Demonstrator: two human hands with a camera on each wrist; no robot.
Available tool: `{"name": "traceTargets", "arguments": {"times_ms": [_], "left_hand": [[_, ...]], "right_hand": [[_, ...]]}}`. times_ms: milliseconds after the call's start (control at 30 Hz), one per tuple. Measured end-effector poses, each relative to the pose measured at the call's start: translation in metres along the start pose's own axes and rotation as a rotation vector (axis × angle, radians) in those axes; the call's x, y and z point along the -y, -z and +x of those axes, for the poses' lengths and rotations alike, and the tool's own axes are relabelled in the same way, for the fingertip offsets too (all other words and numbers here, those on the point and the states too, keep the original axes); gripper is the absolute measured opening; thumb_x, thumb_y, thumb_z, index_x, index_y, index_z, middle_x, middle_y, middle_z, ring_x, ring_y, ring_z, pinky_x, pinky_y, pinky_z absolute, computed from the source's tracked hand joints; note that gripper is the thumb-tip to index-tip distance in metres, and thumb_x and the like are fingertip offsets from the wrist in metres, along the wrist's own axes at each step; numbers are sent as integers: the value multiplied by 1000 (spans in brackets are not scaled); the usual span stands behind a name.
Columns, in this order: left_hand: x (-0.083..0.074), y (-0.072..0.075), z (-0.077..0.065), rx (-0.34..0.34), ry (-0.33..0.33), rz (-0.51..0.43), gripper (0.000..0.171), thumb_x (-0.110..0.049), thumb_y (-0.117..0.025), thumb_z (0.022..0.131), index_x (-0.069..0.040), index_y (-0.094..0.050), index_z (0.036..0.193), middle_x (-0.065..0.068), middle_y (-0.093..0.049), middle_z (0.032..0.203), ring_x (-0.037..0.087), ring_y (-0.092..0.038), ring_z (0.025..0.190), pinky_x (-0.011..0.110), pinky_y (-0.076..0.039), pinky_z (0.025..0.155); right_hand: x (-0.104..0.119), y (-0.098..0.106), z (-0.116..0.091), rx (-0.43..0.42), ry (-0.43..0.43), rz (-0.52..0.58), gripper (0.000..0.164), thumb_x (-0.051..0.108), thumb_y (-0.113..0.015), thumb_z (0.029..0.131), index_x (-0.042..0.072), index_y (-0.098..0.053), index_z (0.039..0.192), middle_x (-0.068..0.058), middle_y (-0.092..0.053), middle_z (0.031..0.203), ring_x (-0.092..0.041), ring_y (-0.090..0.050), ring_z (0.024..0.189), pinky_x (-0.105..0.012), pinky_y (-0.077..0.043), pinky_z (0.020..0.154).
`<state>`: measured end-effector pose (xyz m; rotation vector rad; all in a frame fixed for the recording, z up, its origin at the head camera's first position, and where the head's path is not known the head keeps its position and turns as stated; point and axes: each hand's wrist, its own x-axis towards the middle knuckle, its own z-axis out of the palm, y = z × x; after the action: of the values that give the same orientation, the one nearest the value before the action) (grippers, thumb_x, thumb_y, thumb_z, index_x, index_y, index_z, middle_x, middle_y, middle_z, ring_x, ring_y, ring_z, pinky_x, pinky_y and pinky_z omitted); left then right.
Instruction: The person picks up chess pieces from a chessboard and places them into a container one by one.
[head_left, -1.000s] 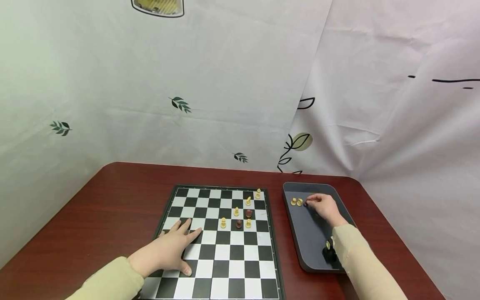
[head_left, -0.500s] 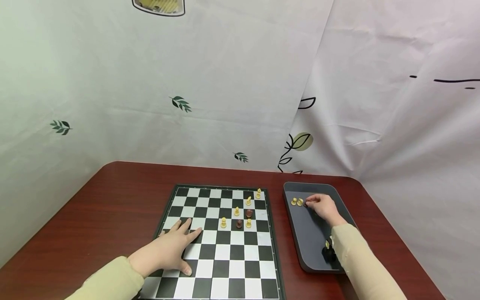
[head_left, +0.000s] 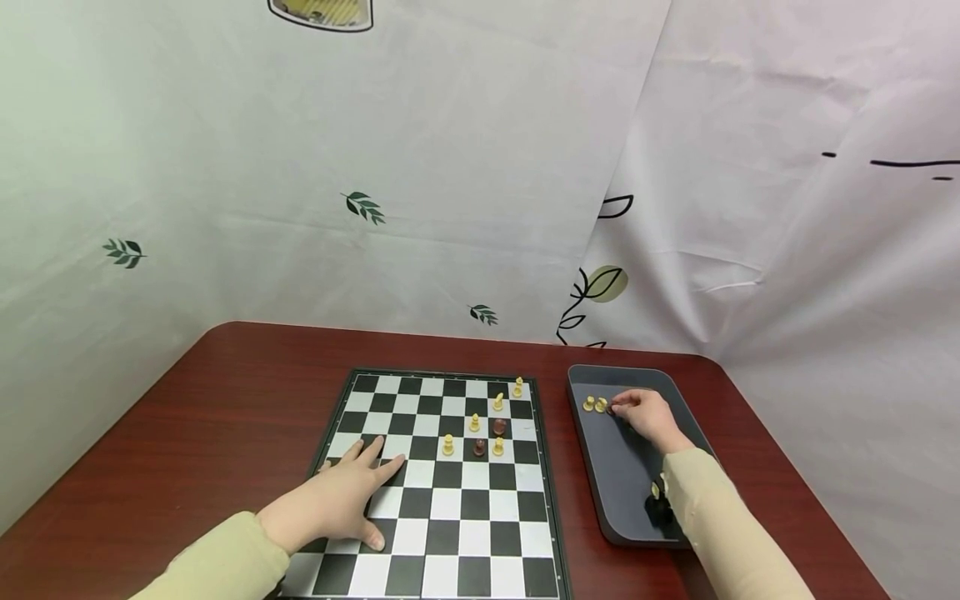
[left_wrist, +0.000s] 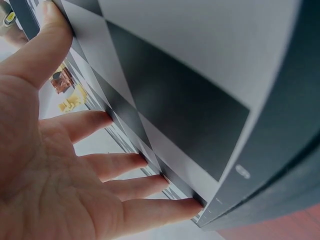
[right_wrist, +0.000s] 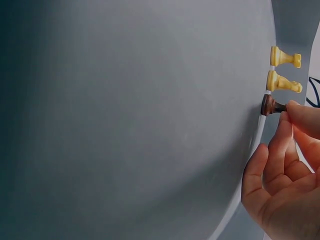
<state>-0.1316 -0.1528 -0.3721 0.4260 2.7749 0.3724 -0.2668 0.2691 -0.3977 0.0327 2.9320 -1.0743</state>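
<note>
Brown chessman [right_wrist: 271,105], long axis upright

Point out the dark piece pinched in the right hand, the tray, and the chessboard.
Dark piece [right_wrist: 270,106]: right wrist view, on its brown lower part.
Tray [head_left: 619,477]: head view, on its bare floor.
Chessboard [head_left: 447,475]: head view, on a bare black square.
</note>
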Motion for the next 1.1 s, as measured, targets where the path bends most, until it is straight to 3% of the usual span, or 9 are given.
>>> {"name": "traceTargets", "arguments": {"times_ms": [800, 1100], "left_hand": [[-1, 0, 0, 5, 5, 8, 107, -47, -85, 49, -10, -46, 141, 30, -30, 147, 57, -26, 132, 77, -30, 88], [0, 0, 1, 4, -2, 12, 107, -48, -85, 49, -9, -46, 141, 31, -31, 147, 57, -27, 132, 77, -30, 88]], "right_hand": [[2, 14, -10, 49, -8, 76, 34, 18, -55, 95, -8, -60, 116, -20, -65, 98, -24, -59, 85, -31, -46, 65], [7, 11, -7, 56, 33, 76, 31, 18, -52, 96, -4, -63, 115, -13, -62, 84, -17, -51, 72, -30, -42, 64]]}}
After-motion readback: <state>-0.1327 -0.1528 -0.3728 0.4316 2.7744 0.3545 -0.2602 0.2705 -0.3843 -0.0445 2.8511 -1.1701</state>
